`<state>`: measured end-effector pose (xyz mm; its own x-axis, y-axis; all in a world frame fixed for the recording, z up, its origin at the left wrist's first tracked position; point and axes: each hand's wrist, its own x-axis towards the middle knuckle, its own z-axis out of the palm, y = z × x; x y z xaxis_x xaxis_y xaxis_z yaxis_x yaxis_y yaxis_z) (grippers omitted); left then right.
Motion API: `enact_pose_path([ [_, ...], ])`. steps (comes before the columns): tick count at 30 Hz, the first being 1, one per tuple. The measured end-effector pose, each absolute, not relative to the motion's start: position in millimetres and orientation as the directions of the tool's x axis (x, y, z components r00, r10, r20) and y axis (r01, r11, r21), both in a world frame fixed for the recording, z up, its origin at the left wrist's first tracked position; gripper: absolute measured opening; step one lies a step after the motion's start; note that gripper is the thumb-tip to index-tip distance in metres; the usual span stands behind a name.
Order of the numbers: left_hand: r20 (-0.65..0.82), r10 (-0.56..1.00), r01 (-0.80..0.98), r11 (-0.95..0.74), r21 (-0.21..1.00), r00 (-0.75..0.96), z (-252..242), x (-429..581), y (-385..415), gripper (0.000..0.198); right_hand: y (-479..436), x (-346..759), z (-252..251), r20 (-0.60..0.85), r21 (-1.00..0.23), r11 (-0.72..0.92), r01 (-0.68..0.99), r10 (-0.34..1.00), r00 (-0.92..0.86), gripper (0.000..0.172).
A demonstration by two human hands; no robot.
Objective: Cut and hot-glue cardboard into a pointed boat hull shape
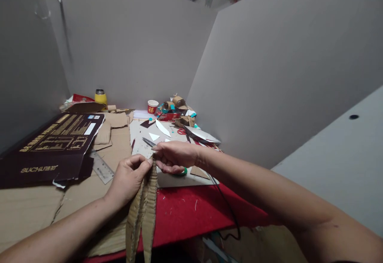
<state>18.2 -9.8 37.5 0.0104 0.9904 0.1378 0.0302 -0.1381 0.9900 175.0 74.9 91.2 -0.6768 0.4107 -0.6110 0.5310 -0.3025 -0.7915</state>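
Observation:
Both my hands meet at the top end of a folded strip of corrugated cardboard [143,211] that hangs down toward me over the table's red cover [191,211]. My left hand [129,177] is closed, pinching the strip's upper left edge. My right hand [175,156] is closed too, its fingertips pressing the strip's top from the right. A green ring-shaped thing [182,172] shows just under my right palm.
A dark printed box flat [56,143] lies at the left on brown cardboard sheets [30,211], with a clear ruler [101,168] beside it. Farther back are scissors [149,142], white paper scraps, a paper cup [152,106], a yellow bottle [100,96] and craft clutter. A black cable [229,211] runs off the front edge.

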Motion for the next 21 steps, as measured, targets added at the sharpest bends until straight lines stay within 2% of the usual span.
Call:
enact_pose_path([
  [10,0.108,0.989,0.044,-0.113,0.993,0.097,33.9,18.9,-9.4,0.032,70.8,173.9,94.5,-0.611,-0.78,-0.223,0.585,0.474,-0.633,0.035],
  [16,0.045,0.989,0.0,-0.045,0.999,0.143,41.4,9.8,-0.3,0.039,69.4,181.1,89.5,-0.539,-0.838,-0.27,0.474,0.542,-0.645,0.03],
  [18,-0.006,0.986,-0.054,0.015,0.998,0.166,47.1,0.5,6.7,0.048,72.8,184.8,87.8,-0.5,-0.865,-0.307,0.396,0.586,-0.638,0.027],
  [21,-0.182,0.972,-0.315,0.221,0.923,0.147,50.6,-14.0,18.6,0.053,80.2,189.6,86.4,-0.436,-0.897,-0.376,0.233,0.666,-0.605,0.024],
])
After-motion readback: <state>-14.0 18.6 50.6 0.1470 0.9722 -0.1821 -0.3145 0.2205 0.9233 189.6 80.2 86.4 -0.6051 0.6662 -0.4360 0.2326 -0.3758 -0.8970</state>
